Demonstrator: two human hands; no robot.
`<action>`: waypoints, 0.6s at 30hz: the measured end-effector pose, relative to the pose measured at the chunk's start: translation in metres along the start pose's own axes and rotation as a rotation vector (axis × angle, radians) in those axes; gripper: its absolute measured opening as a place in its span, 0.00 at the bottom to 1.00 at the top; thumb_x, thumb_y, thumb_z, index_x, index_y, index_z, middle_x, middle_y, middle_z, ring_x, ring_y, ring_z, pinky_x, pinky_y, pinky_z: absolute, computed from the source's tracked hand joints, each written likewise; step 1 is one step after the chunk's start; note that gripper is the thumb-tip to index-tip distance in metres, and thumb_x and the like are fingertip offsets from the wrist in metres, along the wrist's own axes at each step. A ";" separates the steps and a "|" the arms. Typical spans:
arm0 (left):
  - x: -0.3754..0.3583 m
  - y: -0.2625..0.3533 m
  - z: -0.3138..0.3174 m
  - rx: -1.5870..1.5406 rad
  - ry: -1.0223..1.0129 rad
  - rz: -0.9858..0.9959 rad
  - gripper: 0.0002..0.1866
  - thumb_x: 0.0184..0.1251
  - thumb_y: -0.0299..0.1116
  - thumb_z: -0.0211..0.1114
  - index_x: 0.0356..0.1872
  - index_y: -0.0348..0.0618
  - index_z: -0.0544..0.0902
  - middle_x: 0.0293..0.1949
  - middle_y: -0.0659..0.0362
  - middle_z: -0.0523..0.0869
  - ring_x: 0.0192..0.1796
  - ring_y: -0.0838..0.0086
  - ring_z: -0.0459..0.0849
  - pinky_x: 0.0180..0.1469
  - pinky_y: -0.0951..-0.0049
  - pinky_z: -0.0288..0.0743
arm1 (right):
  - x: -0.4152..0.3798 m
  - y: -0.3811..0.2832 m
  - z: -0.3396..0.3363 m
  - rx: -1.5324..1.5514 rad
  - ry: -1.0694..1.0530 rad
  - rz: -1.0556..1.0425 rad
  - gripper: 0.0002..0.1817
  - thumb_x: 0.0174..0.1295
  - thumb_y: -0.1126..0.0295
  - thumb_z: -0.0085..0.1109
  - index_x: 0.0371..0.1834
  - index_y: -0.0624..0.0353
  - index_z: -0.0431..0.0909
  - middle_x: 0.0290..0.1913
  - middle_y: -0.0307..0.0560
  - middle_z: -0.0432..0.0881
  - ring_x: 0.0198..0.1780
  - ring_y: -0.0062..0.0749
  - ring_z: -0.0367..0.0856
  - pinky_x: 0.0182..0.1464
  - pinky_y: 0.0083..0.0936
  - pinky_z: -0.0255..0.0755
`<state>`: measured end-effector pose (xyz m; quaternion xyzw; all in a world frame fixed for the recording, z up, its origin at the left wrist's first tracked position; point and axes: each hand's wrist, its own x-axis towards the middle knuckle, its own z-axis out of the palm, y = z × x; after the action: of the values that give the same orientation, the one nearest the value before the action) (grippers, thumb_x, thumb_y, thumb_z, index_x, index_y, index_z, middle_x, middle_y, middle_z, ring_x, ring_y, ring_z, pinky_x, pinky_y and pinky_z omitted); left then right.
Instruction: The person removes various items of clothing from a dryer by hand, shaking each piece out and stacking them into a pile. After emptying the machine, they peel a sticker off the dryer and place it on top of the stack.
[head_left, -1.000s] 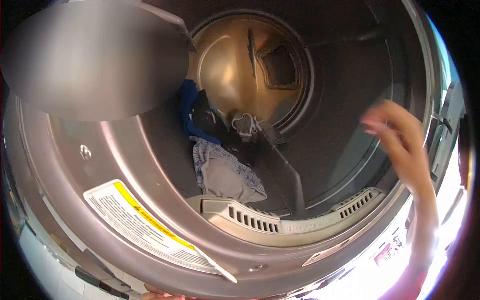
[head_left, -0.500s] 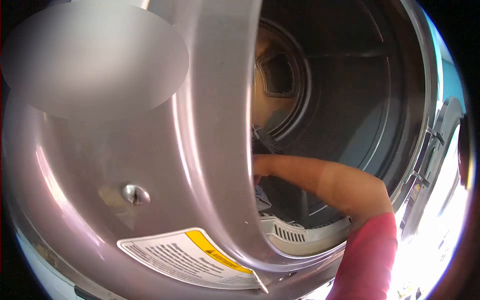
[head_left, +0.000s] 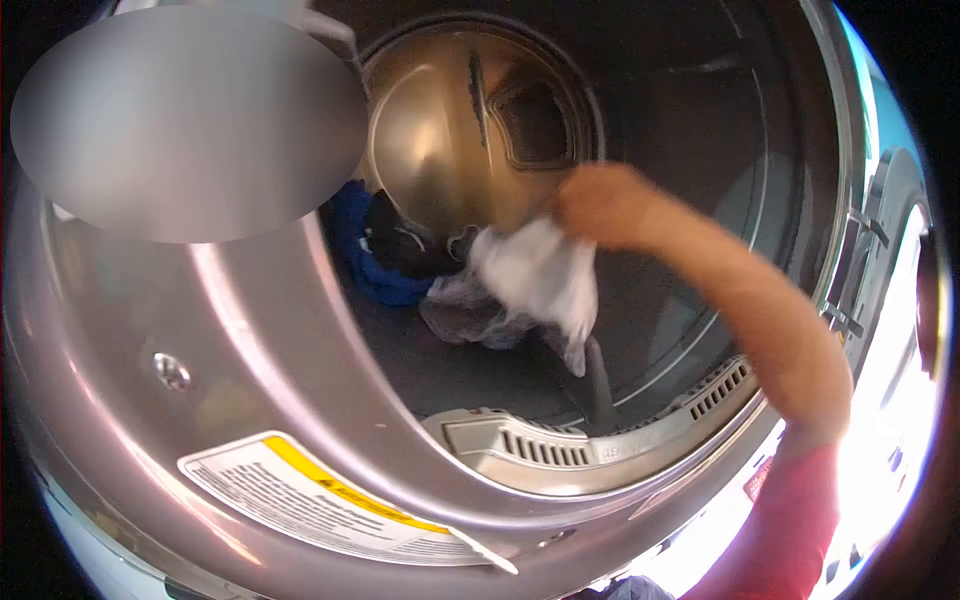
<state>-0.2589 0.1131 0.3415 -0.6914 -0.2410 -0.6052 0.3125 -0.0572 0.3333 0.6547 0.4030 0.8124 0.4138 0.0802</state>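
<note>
My right hand [head_left: 600,205], at the end of a bare forearm with a red sleeve, is inside a dryer drum [head_left: 680,220]. Its fingers are closed on a light-coloured garment [head_left: 540,270], smeared by motion, that hangs down below the hand. Touching or just behind this garment lies a greyish, thin-looking cloth [head_left: 460,312]. Further left in the drum rest a dark garment [head_left: 400,235] and a blue cloth [head_left: 385,285]. My left hand is out of view.
Along the drum opening's lower rim runs a vented lint filter housing [head_left: 545,450]. The dryer's front panel [head_left: 280,380] carries a warning label [head_left: 320,500]. To the right stands the open dryer door [head_left: 900,290]. A grey blur hides the upper left.
My right hand has come up and into sight from behind the opening's edge, lifting the light garment. The view has shifted left, showing more of the drum and the clothes.
</note>
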 end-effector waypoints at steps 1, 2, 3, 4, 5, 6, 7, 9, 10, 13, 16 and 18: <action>0.001 0.001 0.001 0.003 0.000 0.001 0.03 0.51 0.34 0.57 0.24 0.49 0.78 0.31 0.62 0.79 0.42 0.70 0.74 0.46 0.69 0.67 | -0.005 0.067 0.038 -0.031 0.586 -0.455 0.10 0.48 0.70 0.50 0.30 0.61 0.78 0.40 0.51 0.78 0.45 0.39 0.76 0.43 0.32 0.72; 0.001 0.002 0.002 0.006 0.001 0.000 0.04 0.52 0.34 0.57 0.24 0.49 0.78 0.31 0.62 0.79 0.42 0.70 0.74 0.46 0.69 0.67 | -0.031 0.050 -0.008 0.173 0.310 0.144 0.14 0.51 0.70 0.46 0.36 0.64 0.78 0.41 0.53 0.78 0.44 0.42 0.76 0.47 0.31 0.70; 0.001 0.003 0.003 0.012 0.003 0.000 0.04 0.52 0.34 0.57 0.24 0.49 0.78 0.31 0.62 0.78 0.42 0.70 0.74 0.46 0.69 0.66 | -0.049 0.077 -0.022 -0.057 0.276 0.005 0.17 0.54 0.68 0.45 0.42 0.67 0.76 0.42 0.55 0.78 0.44 0.41 0.77 0.47 0.29 0.70; 0.000 0.004 0.005 0.017 0.004 -0.003 0.04 0.52 0.34 0.56 0.24 0.49 0.78 0.31 0.62 0.78 0.42 0.70 0.73 0.46 0.69 0.66 | -0.067 0.077 -0.038 0.397 0.259 0.348 0.19 0.55 0.66 0.47 0.45 0.67 0.75 0.42 0.54 0.78 0.44 0.37 0.77 0.48 0.26 0.69; 0.001 0.006 0.006 0.026 0.007 0.001 0.04 0.52 0.35 0.56 0.24 0.49 0.78 0.31 0.62 0.78 0.42 0.70 0.73 0.46 0.69 0.66 | -0.082 0.097 -0.030 0.738 0.493 0.472 0.19 0.55 0.65 0.49 0.46 0.67 0.74 0.41 0.53 0.79 0.43 0.34 0.77 0.47 0.24 0.69; 0.000 0.007 0.007 0.029 0.013 0.003 0.04 0.53 0.35 0.56 0.24 0.49 0.77 0.31 0.62 0.78 0.42 0.70 0.73 0.45 0.69 0.66 | -0.095 0.113 -0.037 0.673 0.538 0.385 0.18 0.57 0.66 0.48 0.46 0.65 0.75 0.40 0.51 0.79 0.41 0.33 0.77 0.43 0.24 0.71; 0.001 0.007 0.008 0.035 0.011 0.004 0.05 0.53 0.35 0.56 0.24 0.50 0.77 0.31 0.62 0.78 0.41 0.70 0.73 0.45 0.69 0.66 | -0.109 0.125 -0.040 0.671 0.630 0.383 0.17 0.57 0.66 0.47 0.46 0.64 0.75 0.40 0.51 0.79 0.40 0.33 0.77 0.43 0.24 0.71; 0.002 0.009 0.010 0.043 0.013 0.001 0.05 0.53 0.36 0.55 0.24 0.50 0.77 0.31 0.62 0.77 0.41 0.70 0.72 0.45 0.69 0.65 | -0.121 0.130 -0.039 0.725 0.694 0.395 0.17 0.57 0.66 0.47 0.45 0.64 0.75 0.39 0.50 0.79 0.40 0.32 0.77 0.42 0.24 0.71; 0.002 0.010 0.011 0.045 0.017 -0.001 0.05 0.54 0.36 0.55 0.24 0.50 0.77 0.31 0.63 0.77 0.41 0.70 0.72 0.45 0.69 0.65 | -0.121 0.130 -0.037 0.770 0.704 0.389 0.16 0.57 0.66 0.47 0.45 0.64 0.75 0.39 0.50 0.79 0.39 0.32 0.77 0.42 0.24 0.71; 0.003 0.013 0.013 0.059 0.025 -0.004 0.06 0.55 0.37 0.55 0.24 0.50 0.77 0.31 0.63 0.76 0.41 0.70 0.72 0.44 0.69 0.64 | -0.105 0.121 -0.020 0.934 0.570 0.323 0.15 0.58 0.66 0.46 0.44 0.63 0.75 0.38 0.49 0.79 0.38 0.31 0.76 0.40 0.25 0.72; 0.002 0.015 0.014 0.073 0.032 -0.015 0.06 0.55 0.38 0.54 0.24 0.51 0.76 0.31 0.63 0.76 0.40 0.70 0.71 0.44 0.69 0.64 | -0.051 0.110 0.020 1.028 0.220 0.128 0.14 0.58 0.67 0.46 0.43 0.62 0.76 0.37 0.49 0.79 0.37 0.30 0.76 0.39 0.25 0.72; 0.002 0.016 0.014 0.084 0.040 -0.027 0.07 0.56 0.39 0.54 0.24 0.51 0.76 0.31 0.63 0.75 0.40 0.70 0.71 0.43 0.69 0.63 | 0.000 0.095 0.026 1.416 0.182 0.486 0.11 0.60 0.68 0.43 0.37 0.59 0.77 0.33 0.45 0.78 0.33 0.27 0.75 0.36 0.26 0.72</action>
<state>-0.2377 0.1119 0.3398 -0.6621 -0.2689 -0.6125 0.3378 0.0108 0.3807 0.7086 0.4903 0.7760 -0.1694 -0.3588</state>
